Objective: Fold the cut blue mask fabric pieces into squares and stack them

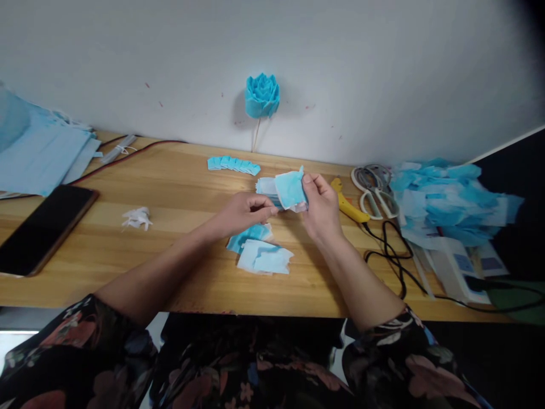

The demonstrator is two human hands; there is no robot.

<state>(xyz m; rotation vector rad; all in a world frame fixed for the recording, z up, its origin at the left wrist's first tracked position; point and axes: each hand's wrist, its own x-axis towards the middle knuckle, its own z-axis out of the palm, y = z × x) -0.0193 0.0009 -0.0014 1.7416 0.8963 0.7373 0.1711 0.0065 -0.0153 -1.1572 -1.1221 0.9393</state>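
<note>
My right hand [322,205] is closed, thumb and fingers pinching a blue square of mask fabric [290,189] by its right edge. Behind and left of that square shows a small stack of pale fabric pieces [266,186]. At the stack's lower edge, my left hand [249,215] has thumb and fingertips pinched together, seemingly on the pieces; the exact contact is partly hidden. Below the hands, a loose blue piece [252,236] and several whitish pieces [264,257] lie overlapping on the wooden table [183,272].
A blue fabric flower [262,96] on a thin stick leans at the wall, behind a row of folded blue pieces [233,165]. Right: yellow glue gun [351,207], scissors [374,196], fabric heap [451,204], black cable [394,258]. Left: phone [46,230], masks [42,147], white scrap [137,218].
</note>
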